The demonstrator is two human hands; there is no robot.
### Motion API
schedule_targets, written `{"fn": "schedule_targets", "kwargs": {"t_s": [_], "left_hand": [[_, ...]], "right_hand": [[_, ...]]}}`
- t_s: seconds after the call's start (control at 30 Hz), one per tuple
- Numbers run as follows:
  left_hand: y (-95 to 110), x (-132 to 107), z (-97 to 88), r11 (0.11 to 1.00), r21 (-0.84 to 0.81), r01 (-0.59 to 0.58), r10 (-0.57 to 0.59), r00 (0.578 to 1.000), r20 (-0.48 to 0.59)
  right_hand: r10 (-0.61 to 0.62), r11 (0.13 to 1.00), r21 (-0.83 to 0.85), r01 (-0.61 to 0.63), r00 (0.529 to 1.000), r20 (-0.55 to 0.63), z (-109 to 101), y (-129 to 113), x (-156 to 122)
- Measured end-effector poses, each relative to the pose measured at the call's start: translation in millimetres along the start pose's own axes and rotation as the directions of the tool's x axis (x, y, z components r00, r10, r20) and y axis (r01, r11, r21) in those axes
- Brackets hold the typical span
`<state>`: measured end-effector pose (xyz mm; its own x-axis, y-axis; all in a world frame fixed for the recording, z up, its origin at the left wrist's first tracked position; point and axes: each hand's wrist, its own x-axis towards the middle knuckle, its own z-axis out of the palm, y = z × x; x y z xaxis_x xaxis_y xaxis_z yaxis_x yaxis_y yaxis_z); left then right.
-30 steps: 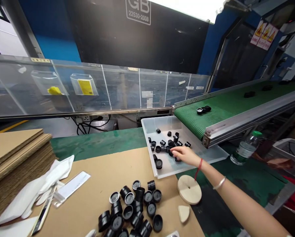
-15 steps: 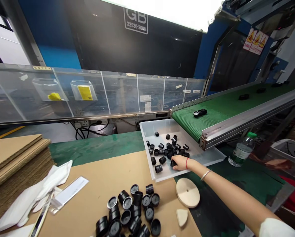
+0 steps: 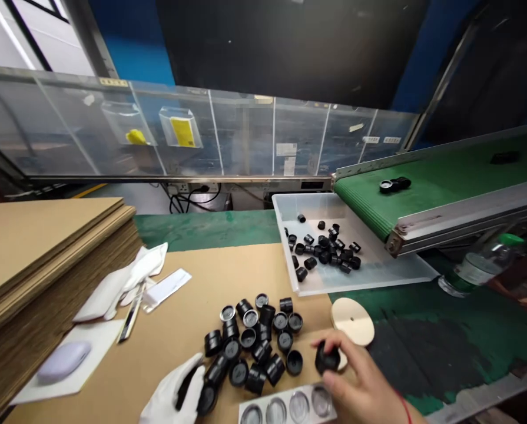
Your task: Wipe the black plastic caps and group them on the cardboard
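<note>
My right hand (image 3: 355,377), bare with a red string at the wrist, grips a black plastic cap (image 3: 327,357) between thumb and fingers above the cardboard. Just below it, at the bottom edge, is a pale strip with a row of round clear recesses (image 3: 299,406), partly out of view. In a white glove, my left hand (image 3: 175,391) has its thumb and fingers apart beside the heap of black caps (image 3: 248,338). The nearest cap (image 3: 207,400) lies against its fingertips. Some caps in the heap show pale rims, others dark hollow ends.
A translucent tray (image 3: 355,289) of black caps stands below the green conveyor belt (image 3: 448,176). A round wooden disc (image 3: 354,321) lies by my right hand, a water bottle (image 3: 479,268) farther right. Stacked cardboard (image 3: 51,259), white gloves (image 3: 122,282) and a lilac oval object (image 3: 64,360) are left.
My right hand has come from the tray back toward me with a black cap. My gloved left hand and the recessed strip have entered view at the bottom. The camera has tilted down.
</note>
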<state>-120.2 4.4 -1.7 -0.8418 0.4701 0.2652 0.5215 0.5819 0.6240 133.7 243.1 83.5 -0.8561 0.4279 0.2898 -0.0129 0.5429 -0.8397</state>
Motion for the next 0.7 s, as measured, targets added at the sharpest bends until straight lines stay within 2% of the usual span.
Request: {"fn": "schedule_targets", "kwargs": {"t_s": [0.07, 0.13, 0.23, 0.33, 0.4, 0.5, 0.7], "left_hand": [[-1.1, -2.4, 1.1, 1.000, 0.010, 0.003, -0.003, 1.000, -0.006], [2.4, -4.2, 0.1, 0.998, 0.009, -0.061, 0.061, 0.996, -0.062], [11.2, -6.0, -3.5, 0.994, 0.016, -0.111, 0.112, 0.992, -0.066], [17.0, -7.4, -6.4, 0.991, 0.021, -0.134, 0.135, 0.989, -0.066], [17.5, -8.1, -6.9, 0.990, 0.023, -0.142, 0.144, 0.987, -0.067], [16.1, -8.4, -6.4, 0.989, 0.026, -0.147, 0.149, 0.987, -0.068], [17.4, -8.6, -6.7, 0.988, 0.025, -0.155, 0.157, 0.985, -0.074]], "right_hand": [[-0.043, 0.999, 0.035, 0.041, 0.997, 0.057, 33.5, -2.7, -16.4], [-0.063, 0.998, 0.023, 0.061, 0.991, 0.119, 60.7, -1.2, -22.1], [-0.180, 0.975, -0.104, 0.196, 0.973, 0.144, 84.5, 2.2, -18.7], [-0.342, 0.894, -0.268, 0.359, 0.933, 0.109, 89.5, 5.3, -14.4], [-0.401, 0.848, -0.326, 0.417, 0.908, 0.117, 87.2, 8.8, -14.6], [-0.423, 0.826, -0.337, 0.452, 0.892, 0.160, 84.0, 16.9, -17.8], [-0.417, 0.819, -0.342, 0.460, 0.888, 0.196, 86.4, 27.8, -21.8]]}}
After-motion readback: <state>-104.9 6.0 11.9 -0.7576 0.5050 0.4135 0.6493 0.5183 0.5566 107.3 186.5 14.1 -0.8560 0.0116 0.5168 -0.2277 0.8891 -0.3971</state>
